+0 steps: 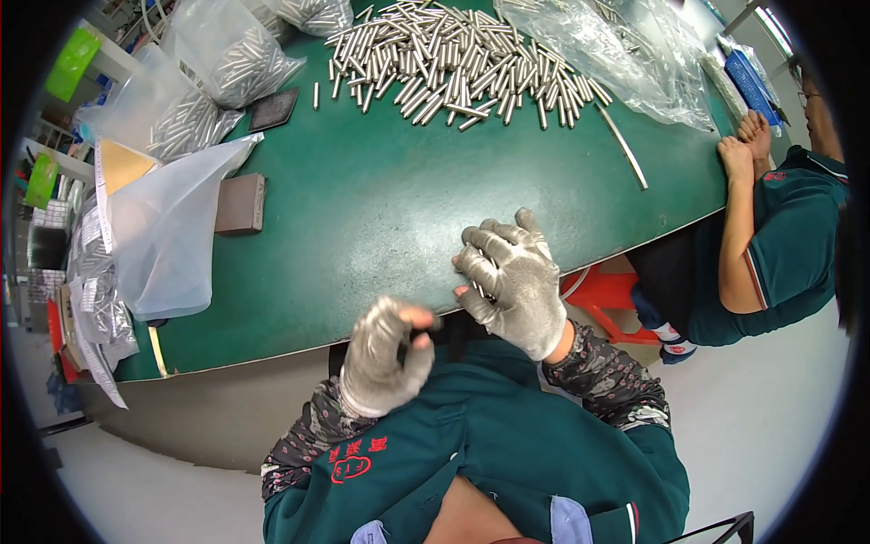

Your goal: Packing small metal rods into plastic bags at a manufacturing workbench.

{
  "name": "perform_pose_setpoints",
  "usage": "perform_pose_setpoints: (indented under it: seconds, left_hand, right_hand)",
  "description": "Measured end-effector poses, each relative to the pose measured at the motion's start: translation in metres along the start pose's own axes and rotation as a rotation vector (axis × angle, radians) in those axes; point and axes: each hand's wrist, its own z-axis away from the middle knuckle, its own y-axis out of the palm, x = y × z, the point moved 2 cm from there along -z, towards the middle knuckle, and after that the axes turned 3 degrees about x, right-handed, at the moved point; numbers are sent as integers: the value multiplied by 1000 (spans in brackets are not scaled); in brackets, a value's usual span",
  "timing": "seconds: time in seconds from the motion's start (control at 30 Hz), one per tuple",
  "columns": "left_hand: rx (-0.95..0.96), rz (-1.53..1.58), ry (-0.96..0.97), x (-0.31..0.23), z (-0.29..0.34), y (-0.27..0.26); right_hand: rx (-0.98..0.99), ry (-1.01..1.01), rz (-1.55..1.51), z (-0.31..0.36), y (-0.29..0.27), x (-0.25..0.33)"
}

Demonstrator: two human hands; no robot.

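My right hand [517, 286], in a grey-white glove with bare fingertips, is over the table's near edge. Its fingers curl inward, and slivers of shiny metal pins show between fingers and thumb; how many is hidden. My left hand [388, 354], gloved alike, is raised just off the near edge in front of my shirt. Motion blurs its bent fingers, and a dark smear by the fingertips cannot be made out. Beyond both hands, a large heap of short silvery metal pins [453, 59] lies on the green table [362, 199].
Clear bags of pins [240, 68], a brown block [241, 204] and a dark flat plate [274, 110] lie left. A plastic sheet [625, 63] and a thin metal strip [623, 147] lie right. A co-worker [788, 236] sits at right, beside a red stool [612, 299].
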Motion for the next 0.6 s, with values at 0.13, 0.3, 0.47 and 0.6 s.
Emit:
perform_pose_setpoints:
  seconds: [0.13,0.3,0.47,0.6]
  left_hand:
    - [416,491,-246,5,7,11]
    - [283,1715,-688,16,4,55]
    - [47,1934,-652,-1,-4,62]
    - [-22,1772,-713,-13,0,52]
  right_hand:
    - [-29,-34,-56,7,3,5]
    - [-32,-79,-64,15,10,23]
    - [-8,-53,-71,24,11,34]
    - [59,-56,-112,26,3,51]
